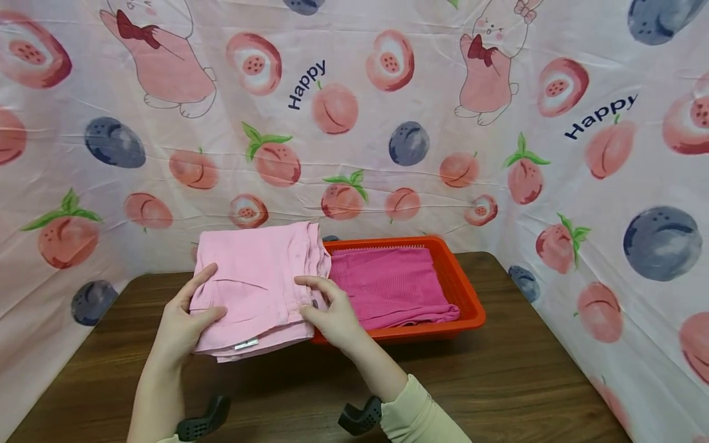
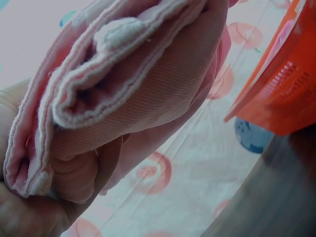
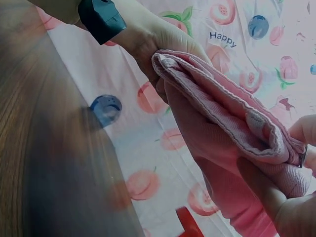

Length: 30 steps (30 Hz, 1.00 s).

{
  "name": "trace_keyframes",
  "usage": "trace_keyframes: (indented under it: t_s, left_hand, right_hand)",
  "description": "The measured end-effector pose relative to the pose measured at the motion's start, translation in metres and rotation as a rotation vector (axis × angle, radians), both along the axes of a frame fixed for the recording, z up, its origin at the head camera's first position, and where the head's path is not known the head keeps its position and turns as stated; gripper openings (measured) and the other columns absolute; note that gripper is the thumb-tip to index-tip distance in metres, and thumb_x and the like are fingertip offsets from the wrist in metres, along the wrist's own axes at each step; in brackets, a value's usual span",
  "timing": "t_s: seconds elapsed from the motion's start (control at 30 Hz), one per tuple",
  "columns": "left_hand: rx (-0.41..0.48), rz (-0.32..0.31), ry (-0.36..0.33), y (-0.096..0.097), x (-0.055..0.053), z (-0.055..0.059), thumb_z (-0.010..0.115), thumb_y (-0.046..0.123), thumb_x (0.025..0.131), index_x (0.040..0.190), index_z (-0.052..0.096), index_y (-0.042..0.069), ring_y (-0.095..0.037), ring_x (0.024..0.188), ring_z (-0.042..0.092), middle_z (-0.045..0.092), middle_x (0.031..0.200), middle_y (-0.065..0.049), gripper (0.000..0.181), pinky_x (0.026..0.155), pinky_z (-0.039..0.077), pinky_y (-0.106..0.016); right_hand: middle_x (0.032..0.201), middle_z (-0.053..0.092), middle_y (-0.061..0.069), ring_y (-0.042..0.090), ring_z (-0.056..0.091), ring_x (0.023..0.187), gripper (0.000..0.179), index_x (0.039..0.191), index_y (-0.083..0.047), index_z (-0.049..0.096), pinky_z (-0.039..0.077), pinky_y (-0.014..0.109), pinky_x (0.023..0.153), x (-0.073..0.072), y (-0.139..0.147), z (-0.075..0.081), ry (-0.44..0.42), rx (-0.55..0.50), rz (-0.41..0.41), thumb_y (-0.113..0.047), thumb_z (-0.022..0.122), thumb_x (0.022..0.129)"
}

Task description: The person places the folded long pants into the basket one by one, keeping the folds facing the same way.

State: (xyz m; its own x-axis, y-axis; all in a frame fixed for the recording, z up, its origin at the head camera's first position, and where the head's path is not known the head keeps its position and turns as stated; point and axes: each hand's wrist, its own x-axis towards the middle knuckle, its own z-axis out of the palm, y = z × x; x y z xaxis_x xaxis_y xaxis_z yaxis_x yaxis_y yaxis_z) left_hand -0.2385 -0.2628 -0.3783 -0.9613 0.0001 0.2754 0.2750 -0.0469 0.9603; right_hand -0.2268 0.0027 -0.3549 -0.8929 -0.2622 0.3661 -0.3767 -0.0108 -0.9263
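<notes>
Both hands hold a folded pair of light pink pants (image 1: pixel 249 264) up over the table, left of the basket. My left hand (image 1: pixel 185 326) grips its left edge, thumb on top and the other fingers mostly hidden behind. At the opposite side, by the waistband, my right hand (image 1: pixel 335 311) pinches the layers between thumb and fingers. A small white label (image 1: pixel 246 344) shows at the near edge. From the left wrist view, the stacked layers of the pants (image 2: pixel 133 94) show pale stitched edges. The right wrist view shows the folded pants (image 3: pixel 222 118) sagging between both hands.
An orange-red plastic basket (image 1: pixel 471 307) stands on the dark wooden table (image 1: pixel 532 369) at the right. Inside lies a folded magenta ribbed garment (image 1: pixel 393 286). A fruit-and-rabbit printed cloth (image 1: pixel 432 178) hangs behind and along the sides of the table.
</notes>
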Motion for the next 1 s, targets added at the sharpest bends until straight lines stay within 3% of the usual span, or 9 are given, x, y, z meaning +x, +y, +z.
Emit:
trace_keyframes:
  t_s: [0.4, 0.57, 0.8, 1.0]
  left_hand:
    - [0.020, -0.023, 0.001, 0.033, -0.007, 0.005, 0.064, -0.015, 0.081, 0.145, 0.044, 0.014, -0.016, 0.103, 0.045, 0.033, 0.140, -0.008, 0.073, 0.075, 0.049, -0.019]
    - [-0.015, -0.025, 0.018, 0.046, -0.010, 0.007, 0.064, -0.015, 0.080, 0.145, 0.043, 0.011, -0.017, 0.107, 0.041, 0.035, 0.141, -0.004, 0.073, 0.079, 0.047, -0.017]
    - [-0.045, -0.028, 0.057, 0.063, -0.016, 0.003, 0.064, -0.016, 0.078, 0.144, 0.043, 0.006, -0.018, 0.111, 0.039, 0.041, 0.137, 0.000, 0.073, 0.084, 0.043, -0.017]
    - [-0.059, -0.032, 0.121, 0.079, -0.022, -0.001, 0.064, -0.018, 0.074, 0.142, 0.044, 0.003, -0.017, 0.112, 0.039, 0.044, 0.134, 0.000, 0.074, 0.089, 0.038, -0.018]
  right_hand:
    - [0.128, 0.050, 0.014, 0.018, 0.040, 0.112, 0.044, 0.125, 0.002, 0.059, 0.038, 0.029, 0.091, -0.001, 0.032, 0.010, 0.001, 0.019, 0.005, 0.009, 0.059, 0.081]
    - [0.130, 0.051, 0.014, 0.020, 0.040, 0.116, 0.044, 0.125, 0.002, 0.059, 0.039, 0.031, 0.094, -0.002, 0.045, 0.011, 0.002, 0.043, -0.012, 0.008, 0.060, 0.082]
    - [0.133, 0.050, 0.008, 0.021, 0.037, 0.119, 0.044, 0.125, -0.005, 0.062, 0.041, 0.033, 0.092, -0.018, 0.062, -0.013, -0.048, 0.002, -0.043, 0.006, 0.062, 0.083]
    - [0.131, 0.053, 0.005, 0.021, 0.037, 0.124, 0.043, 0.123, -0.006, 0.064, 0.039, 0.037, 0.099, -0.018, 0.076, -0.016, -0.043, -0.044, -0.083, 0.005, 0.064, 0.081]
